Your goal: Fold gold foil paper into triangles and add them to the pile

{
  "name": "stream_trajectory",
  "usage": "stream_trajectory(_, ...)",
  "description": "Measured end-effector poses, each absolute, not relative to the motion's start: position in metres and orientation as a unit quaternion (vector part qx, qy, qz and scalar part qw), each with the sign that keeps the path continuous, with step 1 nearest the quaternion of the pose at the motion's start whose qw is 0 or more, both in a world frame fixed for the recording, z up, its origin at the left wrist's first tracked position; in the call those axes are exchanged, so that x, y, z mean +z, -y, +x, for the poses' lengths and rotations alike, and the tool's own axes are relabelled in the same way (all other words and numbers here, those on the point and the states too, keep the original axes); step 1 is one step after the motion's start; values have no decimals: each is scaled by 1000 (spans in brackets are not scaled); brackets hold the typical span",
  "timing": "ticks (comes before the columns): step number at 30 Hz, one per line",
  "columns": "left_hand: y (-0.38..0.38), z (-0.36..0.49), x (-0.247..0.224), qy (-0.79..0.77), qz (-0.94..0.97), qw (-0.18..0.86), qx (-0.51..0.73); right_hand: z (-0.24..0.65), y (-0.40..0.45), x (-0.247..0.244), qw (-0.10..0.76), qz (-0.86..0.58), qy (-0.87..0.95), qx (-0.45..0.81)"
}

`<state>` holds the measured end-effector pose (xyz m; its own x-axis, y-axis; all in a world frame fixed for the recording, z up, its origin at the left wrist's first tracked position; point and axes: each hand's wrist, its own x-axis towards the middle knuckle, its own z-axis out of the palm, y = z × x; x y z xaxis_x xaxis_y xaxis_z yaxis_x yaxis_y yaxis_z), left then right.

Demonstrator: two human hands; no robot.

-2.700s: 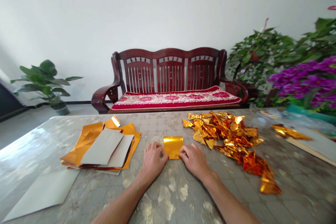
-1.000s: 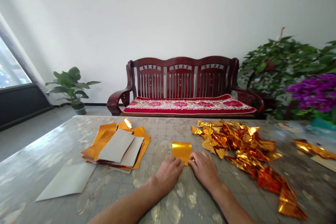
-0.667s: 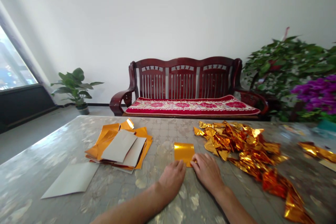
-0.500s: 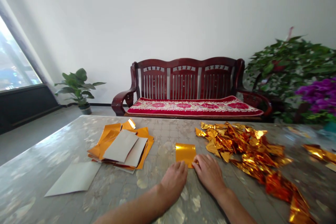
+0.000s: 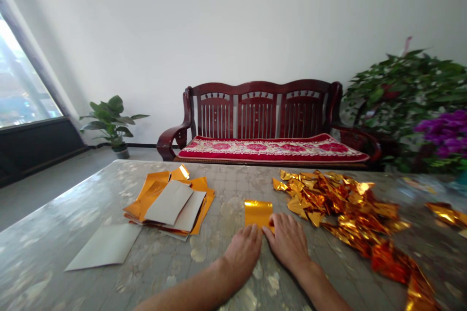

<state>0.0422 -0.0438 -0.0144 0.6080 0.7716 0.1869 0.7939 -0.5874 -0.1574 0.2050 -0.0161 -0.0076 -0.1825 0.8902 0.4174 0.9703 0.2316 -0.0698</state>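
A square of gold foil [image 5: 258,213] lies flat on the marbled table top [image 5: 222,189], right in front of me. My right hand [image 5: 286,243] presses on its lower right corner. My left hand [image 5: 242,252] rests against its lower edge, fingers curled, and hides that edge. To the right sits a loose heap of folded gold foil pieces [image 5: 339,209]. To the left lies a stack of orange-gold sheets [image 5: 146,194] with grey card pieces [image 5: 168,201] on top.
A single grey card [image 5: 104,248] lies at the table's left front. Crumpled gold foil [image 5: 447,214] lies at the far right. Beyond the table's back edge stand a dark wooden bench [image 5: 262,112] with a red cushion, potted plants and a window.
Both hands have slid closer together at the foil's lower edge, and my right fingers now sit on its corner. The view has drifted slightly, and the foil has not visibly moved on the table.
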Motion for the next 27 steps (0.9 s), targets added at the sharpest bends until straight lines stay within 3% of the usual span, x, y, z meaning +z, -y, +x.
stream_trajectory(20,50,22,-9,482,-874,35,-37,229,11,-13,170,-638,743,-111)
stream_trajectory(27,49,19,-18,496,-865,-1,-73,239,7,-14,235,-632,736,-57)
